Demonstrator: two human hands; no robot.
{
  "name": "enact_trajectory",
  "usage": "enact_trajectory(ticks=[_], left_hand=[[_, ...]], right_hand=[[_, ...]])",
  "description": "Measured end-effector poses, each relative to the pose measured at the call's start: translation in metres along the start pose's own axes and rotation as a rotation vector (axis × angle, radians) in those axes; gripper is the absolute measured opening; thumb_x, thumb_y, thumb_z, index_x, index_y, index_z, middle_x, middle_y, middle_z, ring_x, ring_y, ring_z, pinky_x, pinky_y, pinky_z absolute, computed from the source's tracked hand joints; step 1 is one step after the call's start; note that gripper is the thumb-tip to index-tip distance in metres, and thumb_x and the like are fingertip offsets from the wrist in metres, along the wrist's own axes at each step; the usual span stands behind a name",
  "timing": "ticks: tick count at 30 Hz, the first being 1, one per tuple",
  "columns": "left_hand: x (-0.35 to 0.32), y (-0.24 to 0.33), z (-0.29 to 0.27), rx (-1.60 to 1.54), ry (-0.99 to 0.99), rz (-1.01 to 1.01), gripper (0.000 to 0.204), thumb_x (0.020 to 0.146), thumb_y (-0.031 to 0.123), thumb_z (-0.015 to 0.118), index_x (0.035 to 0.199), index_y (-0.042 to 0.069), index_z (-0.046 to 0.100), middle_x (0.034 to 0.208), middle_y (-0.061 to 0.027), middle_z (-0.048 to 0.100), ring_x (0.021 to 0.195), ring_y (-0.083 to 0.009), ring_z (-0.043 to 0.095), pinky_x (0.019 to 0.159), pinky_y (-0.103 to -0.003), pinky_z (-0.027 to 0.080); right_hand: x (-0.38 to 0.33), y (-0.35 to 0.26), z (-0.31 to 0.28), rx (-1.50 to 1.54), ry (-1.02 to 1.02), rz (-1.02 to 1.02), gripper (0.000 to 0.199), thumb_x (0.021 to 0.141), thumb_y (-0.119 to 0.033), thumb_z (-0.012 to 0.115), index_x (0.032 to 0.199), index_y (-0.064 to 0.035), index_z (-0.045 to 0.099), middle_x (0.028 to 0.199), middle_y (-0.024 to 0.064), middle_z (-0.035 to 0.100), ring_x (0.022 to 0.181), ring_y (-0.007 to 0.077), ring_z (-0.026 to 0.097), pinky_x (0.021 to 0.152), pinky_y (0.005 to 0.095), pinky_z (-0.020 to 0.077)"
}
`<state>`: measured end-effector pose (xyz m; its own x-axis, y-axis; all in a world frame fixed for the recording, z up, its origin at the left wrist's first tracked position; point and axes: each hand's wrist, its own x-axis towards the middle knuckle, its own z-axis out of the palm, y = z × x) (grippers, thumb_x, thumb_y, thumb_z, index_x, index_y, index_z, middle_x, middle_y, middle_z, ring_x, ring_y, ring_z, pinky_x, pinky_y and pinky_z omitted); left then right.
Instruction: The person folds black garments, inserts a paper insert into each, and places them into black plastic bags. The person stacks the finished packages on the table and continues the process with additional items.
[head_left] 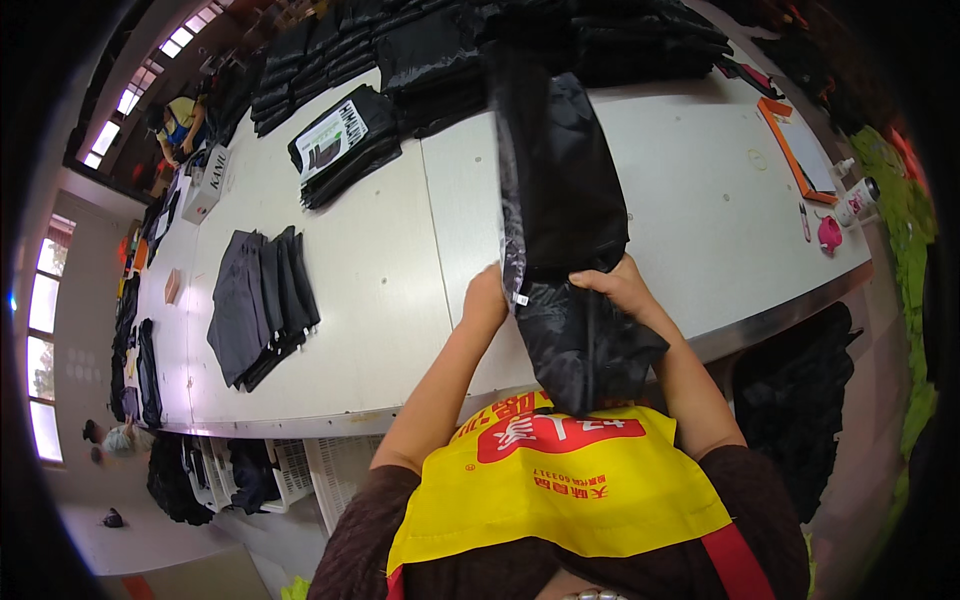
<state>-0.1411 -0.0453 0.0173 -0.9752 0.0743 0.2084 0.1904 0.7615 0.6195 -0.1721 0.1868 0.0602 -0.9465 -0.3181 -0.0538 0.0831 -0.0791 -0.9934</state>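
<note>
a pale, wide table (370, 330) with a seam across its top and a metal front edge. along its far side lie tall black stacks (420, 60). nearer, left of the seam, sits a black pile (375, 155) topped by a white printed sheet; closer still, a fanned dark pile (245, 305). far left: a white box (205, 188). at the right end: an orange tray (786, 157), pen (804, 222), pink item (829, 234) and white bottle (856, 200).
</note>
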Motion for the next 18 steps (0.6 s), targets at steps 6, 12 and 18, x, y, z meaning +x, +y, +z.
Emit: enact_trajectory(ticks=[6, 12, 18], left_hand=[[-0.074, 0.026, -0.006, 0.170, -0.599, 0.247, 0.014, 0.076, 0.017, 0.059, 0.078, 0.003, 0.063, 0.069, -0.0214, 0.061, 0.063, -0.0404, 0.058, 0.059, -0.046, 0.047], [-0.088, 0.047, -0.054, -0.333, -0.470, -0.410, 0.021, 0.080, 0.020, 0.054, 0.078, 0.002, 0.065, 0.066, -0.0188, 0.061, 0.062, -0.0354, 0.061, 0.058, -0.037, 0.048], [-0.099, 0.069, -0.021, -0.134, -0.472, -0.108, 0.030, 0.082, 0.028, 0.056, 0.080, -0.001, 0.064, 0.070, -0.0221, 0.061, 0.066, -0.0368, 0.061, 0.060, -0.042, 0.047]], right_hand=[[0.022, 0.021, -0.011, -0.383, 0.161, -0.260, 0.038, 0.074, -0.014, 0.065, 0.105, 0.0053, 0.058, 0.099, 0.0185, 0.065, 0.088, 0.0309, 0.061, 0.079, 0.0336, 0.0476], [0.004, 0.057, 0.008, -0.381, 0.185, -0.267, 0.041, 0.077, -0.009, 0.058, 0.115, 0.0044, 0.053, 0.113, 0.0206, 0.059, 0.106, 0.0354, 0.054, 0.092, 0.0342, 0.0417], [0.049, 0.020, 0.011, -0.706, 0.191, -0.478, 0.035, 0.073, -0.021, 0.061, 0.099, 0.0029, 0.062, 0.100, 0.0233, 0.063, 0.094, 0.0383, 0.059, 0.081, 0.0399, 0.0478]])
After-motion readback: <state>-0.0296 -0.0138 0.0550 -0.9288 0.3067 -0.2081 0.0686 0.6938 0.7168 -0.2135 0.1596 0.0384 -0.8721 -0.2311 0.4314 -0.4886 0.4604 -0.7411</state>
